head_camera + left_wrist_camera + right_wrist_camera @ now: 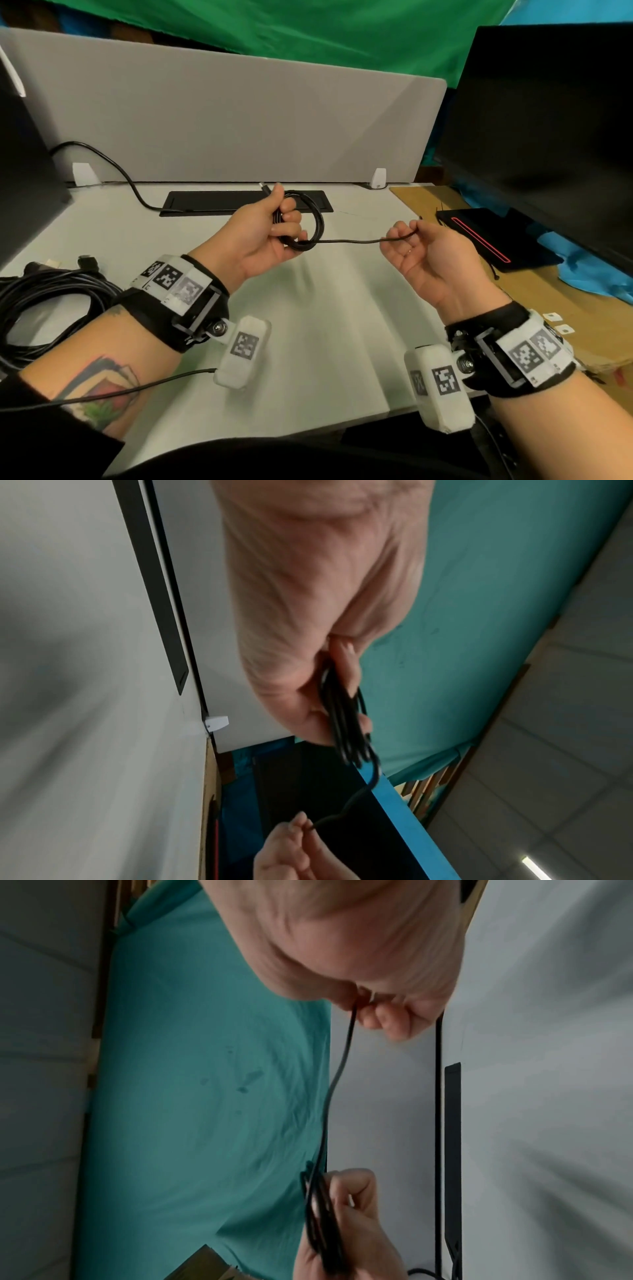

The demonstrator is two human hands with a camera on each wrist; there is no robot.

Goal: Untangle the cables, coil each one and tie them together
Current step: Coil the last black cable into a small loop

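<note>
The cable [349, 241], thin and black, hangs in the air above the middle of the desk [325, 308], stretched between the two hands. Near to far: at the near left corner of the desk lies a big bundle of thicker black cables [51, 301], loose and partly under the left forearm, with a plug end visible at its far side. Above the centre of the desk, the left hand [263, 236] holds a small coil [308, 222] of the thin cable; its fingers and thumb are curled around several loops, which are pressed together inside the fist. One short end with a connector [263, 186] sticks out above this hand. From the bottom of the coil, a single strand runs to the right, almost level, to the right hand [424, 253]. This hand is palm up and pinches the strand between thumb and the bent fingertips [409, 228]; the other fingers are loosely curled.

Further back, at the far edge of the desk, there is a black cable slot [219, 202], and another black wire [113, 168] goes into it from the left. Behind stands a grey divider panel [239, 120]. At the right side, a dark monitor [548, 137] stands over a black flat device with a red line [486, 240].
</note>
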